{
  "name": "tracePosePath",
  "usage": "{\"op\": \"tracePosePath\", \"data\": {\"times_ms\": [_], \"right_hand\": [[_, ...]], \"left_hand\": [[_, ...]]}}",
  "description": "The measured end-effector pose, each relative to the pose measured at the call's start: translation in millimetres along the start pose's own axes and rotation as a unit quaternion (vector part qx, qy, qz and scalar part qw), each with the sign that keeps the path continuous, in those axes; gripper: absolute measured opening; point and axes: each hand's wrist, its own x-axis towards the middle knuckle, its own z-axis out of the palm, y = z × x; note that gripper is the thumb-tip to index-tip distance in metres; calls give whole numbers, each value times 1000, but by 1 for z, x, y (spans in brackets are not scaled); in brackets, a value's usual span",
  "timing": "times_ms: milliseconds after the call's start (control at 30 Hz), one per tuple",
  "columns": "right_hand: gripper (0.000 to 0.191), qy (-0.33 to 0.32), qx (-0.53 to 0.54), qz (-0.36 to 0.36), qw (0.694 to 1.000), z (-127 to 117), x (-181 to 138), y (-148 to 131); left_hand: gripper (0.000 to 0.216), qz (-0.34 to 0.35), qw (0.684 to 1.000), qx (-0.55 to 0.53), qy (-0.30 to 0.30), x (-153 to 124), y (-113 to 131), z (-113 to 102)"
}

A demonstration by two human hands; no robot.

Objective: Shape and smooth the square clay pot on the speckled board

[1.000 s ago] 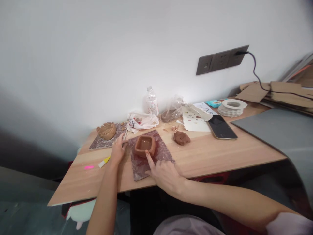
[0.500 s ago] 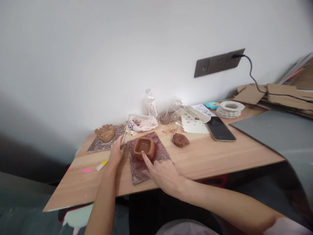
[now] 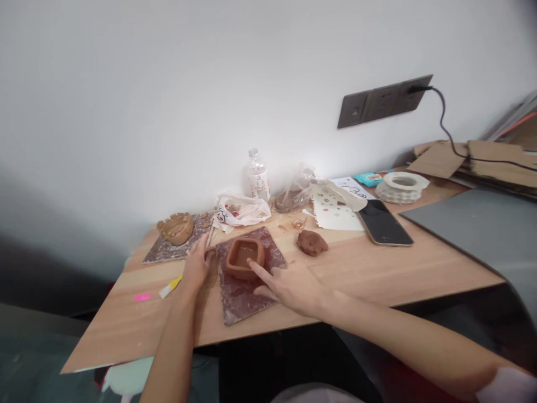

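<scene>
A square brown clay pot [image 3: 239,273] with rounded corners stands upright on a dark speckled board [image 3: 247,305]. My right hand [image 3: 291,288] reaches in from the right; its index finger is stretched out and its tip touches the pot's near right rim. The other fingers are loosely bent, with nothing in them. At the board's left edge rests my left hand [image 3: 197,266], thumb apart from the fingers and touching the board's corner. Its fingertips lie close to a thin stick at the second board. A rough lump of brown clay [image 3: 311,243] sits to the right.
A lighter clay bowl [image 3: 176,228] stands on another speckled board [image 3: 161,250]. Behind are a plastic bottle [image 3: 258,176], a crumpled bag [image 3: 243,211] and paper [image 3: 335,210]. A phone [image 3: 385,223] and white ring-shaped object [image 3: 401,187] lie right; a yellow-and-white brush [image 3: 170,286] lies left.
My right index fingertip has shifted slightly right along the pot's near rim, and the right hand has moved right. My left hand stays at the board's edge. The view has shifted a little.
</scene>
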Motion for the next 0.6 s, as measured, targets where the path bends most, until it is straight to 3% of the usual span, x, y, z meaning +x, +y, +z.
{"op": "tracePosePath", "data": {"times_ms": [367,600], "right_hand": [[61,63,-49,-156,984,-9,41,80],[61,72,1,-200,977,-8,51,103]], "left_hand": [[58,-13,1000,11,-1,-4,0,0],[56,-18,1000,-3,-13,-7,2,-1]]}}
